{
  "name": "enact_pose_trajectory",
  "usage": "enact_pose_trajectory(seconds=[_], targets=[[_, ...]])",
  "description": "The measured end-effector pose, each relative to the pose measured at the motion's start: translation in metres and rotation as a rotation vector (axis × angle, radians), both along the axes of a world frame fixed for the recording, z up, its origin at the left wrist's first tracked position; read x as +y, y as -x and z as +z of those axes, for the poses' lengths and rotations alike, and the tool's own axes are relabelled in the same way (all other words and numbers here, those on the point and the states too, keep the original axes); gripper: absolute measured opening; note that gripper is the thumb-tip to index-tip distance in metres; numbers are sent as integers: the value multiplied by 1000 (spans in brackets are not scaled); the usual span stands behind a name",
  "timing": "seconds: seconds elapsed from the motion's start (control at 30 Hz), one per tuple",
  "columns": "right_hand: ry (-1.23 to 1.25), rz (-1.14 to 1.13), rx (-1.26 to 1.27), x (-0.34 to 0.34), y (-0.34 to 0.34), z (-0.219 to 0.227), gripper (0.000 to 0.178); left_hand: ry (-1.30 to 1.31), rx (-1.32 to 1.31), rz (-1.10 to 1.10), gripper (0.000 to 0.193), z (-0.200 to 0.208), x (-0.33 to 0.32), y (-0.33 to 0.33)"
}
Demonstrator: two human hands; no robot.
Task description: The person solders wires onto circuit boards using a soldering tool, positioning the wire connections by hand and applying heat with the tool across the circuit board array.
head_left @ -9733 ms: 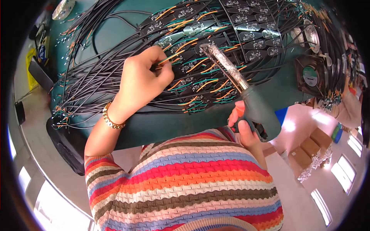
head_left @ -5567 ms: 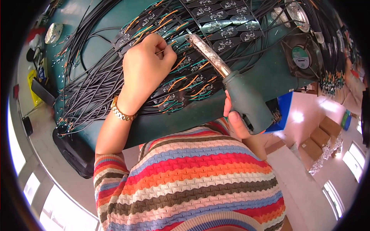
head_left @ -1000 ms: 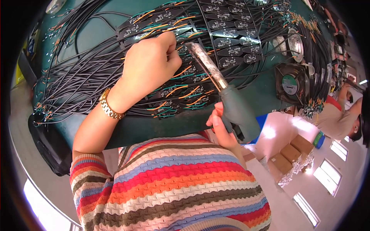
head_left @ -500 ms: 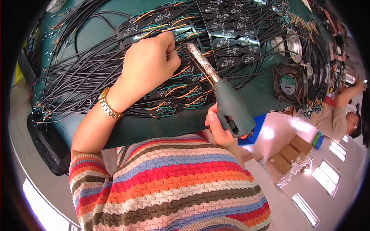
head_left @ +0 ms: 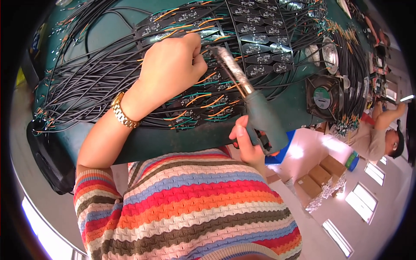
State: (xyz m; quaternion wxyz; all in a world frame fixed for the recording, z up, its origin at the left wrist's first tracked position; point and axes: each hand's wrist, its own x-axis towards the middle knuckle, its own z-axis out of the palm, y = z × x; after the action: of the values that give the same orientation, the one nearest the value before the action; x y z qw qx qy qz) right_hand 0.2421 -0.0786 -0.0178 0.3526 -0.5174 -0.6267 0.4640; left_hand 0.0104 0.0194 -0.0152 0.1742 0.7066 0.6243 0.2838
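My right hand (head_left: pixel 248 142) is wrapped round the handle of a dark green heat gun (head_left: pixel 265 116). Its scorched metal nozzle points up and left, with the tip just beside the fingers of my left hand (head_left: pixel 174 65). That left hand, with a gold watch on the wrist, is closed in a pinch over the wired boards; what lies between its fingertips is hidden. Around it are black circuit boards (head_left: pixel 189 102) with orange and green wires on them. Black cables (head_left: pixel 93 82) run from the boards to the left.
A panel of black boards (head_left: pixel 260 32) lies at the far middle. On the right stand a small fan (head_left: pixel 323 97) and a clear-wrapped roll (head_left: pixel 330 55), by a hanging cable bundle (head_left: pixel 356 65). Cardboard boxes (head_left: pixel 320 175) sit on the floor; another person (head_left: pixel 375 136) is at far right.
The heat gun has shifted slightly right. My left hand stays pinched by the nozzle tip, and the whole view has moved a little.
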Motion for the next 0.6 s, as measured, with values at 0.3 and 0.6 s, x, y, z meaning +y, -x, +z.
enact_pose_trajectory(seconds=[0.3, 0.6], targets=[[-86, -44, 245, 0, -8, 1, 29, -15, 30, -3, 9, 1, 1, -2], [67, -77, 324, -9, -5, 3, 35, -73, 53, 12, 10, -1, -1, -1]])
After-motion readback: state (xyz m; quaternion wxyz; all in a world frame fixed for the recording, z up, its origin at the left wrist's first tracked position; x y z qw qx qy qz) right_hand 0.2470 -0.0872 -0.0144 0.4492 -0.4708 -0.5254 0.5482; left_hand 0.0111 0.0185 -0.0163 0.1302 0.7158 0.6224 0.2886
